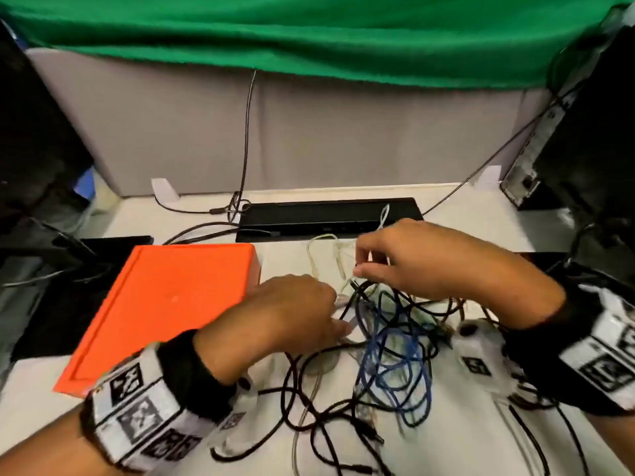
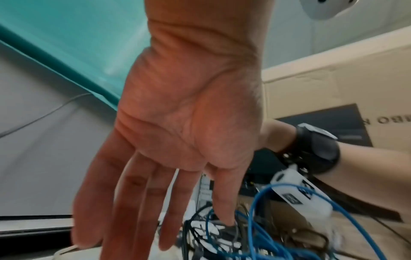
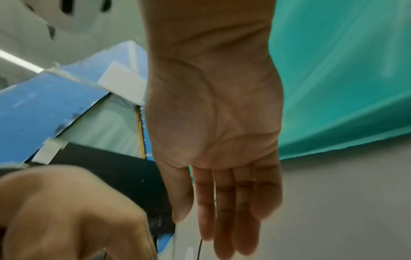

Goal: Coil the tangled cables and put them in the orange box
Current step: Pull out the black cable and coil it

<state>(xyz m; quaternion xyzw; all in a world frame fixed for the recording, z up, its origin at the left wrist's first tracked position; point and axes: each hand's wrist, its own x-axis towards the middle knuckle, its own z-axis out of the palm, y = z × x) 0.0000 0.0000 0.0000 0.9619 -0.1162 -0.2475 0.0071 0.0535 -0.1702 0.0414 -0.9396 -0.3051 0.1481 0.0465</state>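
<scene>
Tangled cables (image 1: 388, 341) heaped on desk (image 1: 481, 448), right of closed orange box (image 1: 165, 310). Left hand (image 1: 295, 314) at heap's left edge, fingers straight, gripping nothing visible. Right hand (image 1: 412, 259) above heap, fingers extended; pinch on black strand impossible to tell.

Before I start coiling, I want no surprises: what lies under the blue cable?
Black cables cross beneath the blue cable, on the white table. A clear cable lies nearby. The middle of the tangle is too dense to read.
</scene>
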